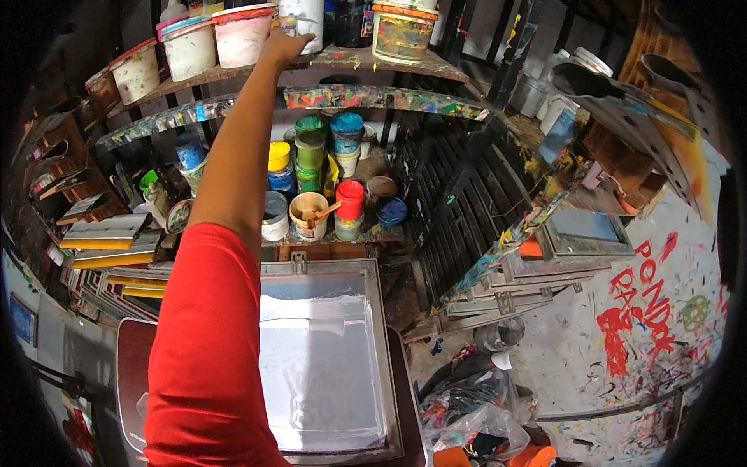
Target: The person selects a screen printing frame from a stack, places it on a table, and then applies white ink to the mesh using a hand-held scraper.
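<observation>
My left arm, in a red sleeve, stretches up and away to a high shelf. My left hand [285, 47] is at the front of a white cylindrical container [310, 17], thumb out to the right and the other fingers bent at its left side, gripping it. The container's top is cut off by the picture's edge. Left of the hand stands a paint-smeared white tub with a red rim [240, 43]; to the right are a dark container [354, 23] and a yellowish, paint-stained tub [402, 35]. My right hand is out of view.
Below, paint pots crowd a lower shelf, among them a red pot [350, 200] and a tub with a wooden stick [309, 218]. A framed printing screen [327, 366] lies beneath my arm. A slatted black rack [467, 202] and plastic bags [475, 416] are at the right.
</observation>
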{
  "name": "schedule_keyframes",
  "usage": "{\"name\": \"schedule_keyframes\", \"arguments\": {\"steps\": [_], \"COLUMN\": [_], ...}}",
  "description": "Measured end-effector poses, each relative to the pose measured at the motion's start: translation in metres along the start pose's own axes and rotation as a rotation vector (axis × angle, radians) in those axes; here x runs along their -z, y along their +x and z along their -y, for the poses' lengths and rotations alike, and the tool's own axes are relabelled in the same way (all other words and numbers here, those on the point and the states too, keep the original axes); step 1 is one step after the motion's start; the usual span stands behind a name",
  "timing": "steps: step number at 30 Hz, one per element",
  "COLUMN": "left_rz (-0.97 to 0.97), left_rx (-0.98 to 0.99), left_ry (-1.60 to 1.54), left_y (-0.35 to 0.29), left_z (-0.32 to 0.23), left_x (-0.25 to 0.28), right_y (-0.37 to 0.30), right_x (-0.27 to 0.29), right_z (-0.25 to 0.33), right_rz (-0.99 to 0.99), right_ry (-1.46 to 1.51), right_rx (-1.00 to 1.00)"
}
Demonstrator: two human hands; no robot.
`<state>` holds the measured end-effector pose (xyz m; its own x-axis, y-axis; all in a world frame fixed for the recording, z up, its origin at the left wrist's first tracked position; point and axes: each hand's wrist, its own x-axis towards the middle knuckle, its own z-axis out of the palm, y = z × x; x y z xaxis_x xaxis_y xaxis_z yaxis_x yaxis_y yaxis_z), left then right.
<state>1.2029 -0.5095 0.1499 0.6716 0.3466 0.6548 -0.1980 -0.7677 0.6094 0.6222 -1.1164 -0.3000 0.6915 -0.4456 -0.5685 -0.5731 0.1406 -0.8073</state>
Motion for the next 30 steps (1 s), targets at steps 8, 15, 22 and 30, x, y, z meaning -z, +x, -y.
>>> {"name": "schedule_keyframes", "arguments": {"steps": [8, 15, 22, 30], "left_rz": [-0.092, -0.046, -0.053, -0.141], "left_rx": [0.108, 0.043, 0.065, -0.212], "left_ry": [-0.010, 0.019, -0.102, 0.091], "left_y": [0.020, 0.028, 0.013, -0.016], "left_z": [-0.006, 0.001, -0.013, -0.030], "left_x": [-0.016, -0.011, -0.015, 0.027], "right_y": [0.013, 0.017, 0.008, -0.013], "right_x": [-0.014, -0.022, -0.017, 0.006], "right_z": [0.014, 0.015, 0.011, -0.012], "right_rz": [0.011, 0.025, 0.017, 0.022], "right_ry": [-0.024, -0.045, -0.035, -0.029], "right_rx": [-0.013, -0.023, -0.022, -0.019]}}
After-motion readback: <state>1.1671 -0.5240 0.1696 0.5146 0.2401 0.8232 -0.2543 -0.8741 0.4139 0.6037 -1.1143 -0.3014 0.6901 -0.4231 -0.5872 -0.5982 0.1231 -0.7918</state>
